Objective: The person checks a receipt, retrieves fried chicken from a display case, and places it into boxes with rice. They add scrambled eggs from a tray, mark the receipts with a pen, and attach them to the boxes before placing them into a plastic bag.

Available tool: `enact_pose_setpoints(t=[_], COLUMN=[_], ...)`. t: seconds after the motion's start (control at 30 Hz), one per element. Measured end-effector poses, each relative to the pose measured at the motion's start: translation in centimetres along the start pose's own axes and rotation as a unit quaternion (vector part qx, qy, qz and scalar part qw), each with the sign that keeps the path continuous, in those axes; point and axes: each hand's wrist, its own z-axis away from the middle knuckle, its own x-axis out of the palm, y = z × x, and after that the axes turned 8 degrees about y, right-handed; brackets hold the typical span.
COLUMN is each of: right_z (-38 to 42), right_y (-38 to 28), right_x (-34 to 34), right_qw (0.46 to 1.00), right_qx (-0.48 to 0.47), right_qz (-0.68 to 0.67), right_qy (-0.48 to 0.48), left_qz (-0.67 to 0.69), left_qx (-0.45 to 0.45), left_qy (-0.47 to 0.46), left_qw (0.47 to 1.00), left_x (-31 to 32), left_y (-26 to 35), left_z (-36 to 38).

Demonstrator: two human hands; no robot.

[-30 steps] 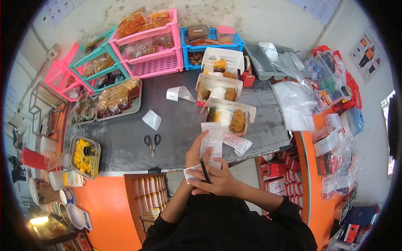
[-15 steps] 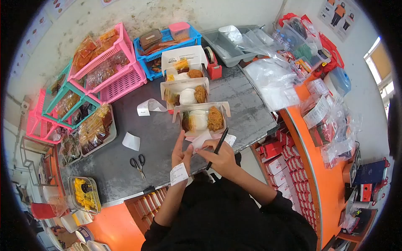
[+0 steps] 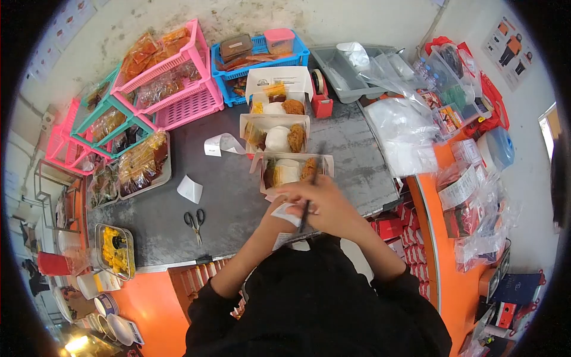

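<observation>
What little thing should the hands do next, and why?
Perhaps settle the upper paper slip flat against the left hand: it sits tilted there, and the right hand, with a pen in its grip, is already close by.

Compared with 0.5 s ago, the right hand [image 3: 321, 203] has come over the left hand [image 3: 278, 219]. Its pen [image 3: 307, 211] is more upright, and these 2 now partly cover the nearest chicken piece [image 3: 307, 169].
</observation>
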Motion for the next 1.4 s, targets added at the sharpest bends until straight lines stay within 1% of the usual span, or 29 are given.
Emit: enact_pose_setpoints(t=[0.03,0.07,0.1,0.13,0.17,0.2,0.23,0.27,0.3,0.33,0.37,0.5,0.57,0.6,0.67,0.7,0.77,0.8,0.87,0.97,1.0,1.1,1.17,1.2,1.23,1.27,1.3,1.33,1.4], right_z=[-0.3,-0.6,-0.9,-0.7,-0.2,0.5,2.2,3.2,4.0,4.5,4.7,5.0,5.4,5.6,5.9,6.0,5.9,5.9,5.9,6.9,7.0,7.0,6.6,6.1,5.4,4.7,3.7,2.5,0.4], right_y=[0.6,0.9,0.7,0.7,0.9,1.0,2.2,2.9,3.4,3.6,3.0,3.8,3.0,2.7,2.0,2.0,2.1,2.1,2.0,2.3,2.1,1.5,0.9,0.4,-0.3,-1.0,-1.6,-1.8,-2.1], right_x=[0.8,1.3,1.3,0.8,0.1,-0.3,0.8,1.6,2.3,2.8,3.2,4.2,4.0,4.0,4.2,4.3,4.5,4.6,4.7,5.7,5.8,6.3,6.7,6.5,6.0,5.6,5.3,5.1,5.5], right_qw=[0.995,0.979,0.974,0.974,0.976,0.963,0.952,0.952,0.965,0.966,0.97,0.976,0.957,0.957,0.94,0.94,0.935,0.935,0.936,0.937,0.937,0.945,0.981,0.981,0.987,0.974,0.972,0.972,0.968], right_qx=[-0.057,-0.113,-0.126,-0.125,-0.077,-0.027,-0.004,-0.003,-0.081,-0.156,-0.153,-0.149,-0.186,-0.183,-0.226,-0.225,-0.255,-0.255,-0.256,-0.271,-0.274,-0.265,-0.163,-0.167,-0.09,-0.01,0.018,0.017,0.062], right_qz=[0.085,0.17,0.174,0.174,0.121,0.067,0.023,0.022,0.072,0.119,0.124,0.097,0.21,0.211,0.248,0.248,0.245,0.244,0.241,0.215,0.212,0.187,0.044,0.041,-0.072,-0.183,-0.2,-0.202,-0.243], right_qy=[-0.003,-0.005,0.07,0.07,0.165,0.258,0.307,0.305,0.237,0.167,0.141,0.123,0.074,0.076,0.062,0.062,0.041,0.04,0.022,0.052,0.048,0.04,0.095,0.092,0.113,0.133,0.123,0.123,-0.018], left_qz=[-0.021,-0.041,0.027,0.096,0.067,0.038,0.132,0.133,0.212,0.29,0.272,0.243,0.232,0.232,0.219,0.219,0.133,0.134,0.214,0.19,0.191,0.203,0.192,0.192,0.07,-0.055,-0.149,-0.192,-0.107], left_qx=[0.08,0.16,0.116,0.072,0.04,0.007,-0.111,-0.112,-0.134,-0.156,-0.135,-0.13,-0.152,-0.152,-0.178,-0.179,-0.246,-0.248,-0.22,-0.221,-0.224,-0.239,-0.229,-0.23,-0.15,-0.067,0.058,0.06,0.07], left_qy=[0.079,0.156,0.149,0.147,0.17,0.192,0.176,0.177,0.201,0.222,0.225,0.226,0.225,0.221,0.189,0.187,0.14,0.14,0.178,0.202,0.206,0.21,0.205,0.209,0.234,0.252,0.19,0.119,0.132], left_qw=[0.993,0.974,0.982,0.982,0.982,0.981,0.969,0.969,0.947,0.918,0.926,0.934,0.934,0.935,0.941,0.941,0.95,0.949,0.935,0.935,0.933,0.926,0.932,0.931,0.958,0.964,0.969,0.972,0.983], left_x=[0.5,0.7,0.3,-0.1,-0.4,-0.7,-1.3,-1.5,-1.7,-1.9,-1.7,-1.8,-2.0,-2.2,-2.6,-2.8,-3.0,-2.7,-2.1,-2.0,-2.1,-2.6,-3.2,-3.5,-4.0,-4.5,-5.3,-5.6,-4.6], left_y=[0.4,1.1,2.2,3.4,3.3,3.1,2.7,2.9,3.4,3.6,2.8,1.6,1.7,1.7,1.5,1.2,0.3,-0.3,-1.2,-0.8,-0.7,-1.2,-2.4,-2.4,-2.2,-1.9,-2.1,-2.6,-3.3], left_z=[0.2,0.3,0.3,0.3,0.3,0.5,0.3,0.4,0.4,0.6,0.5,1.0,1.1,1.2,1.6,1.7,1.9,2.2,2.6,3.3,3.6,4.0,4.3,4.6,5.0,5.4,6.3,6.5,7.0])
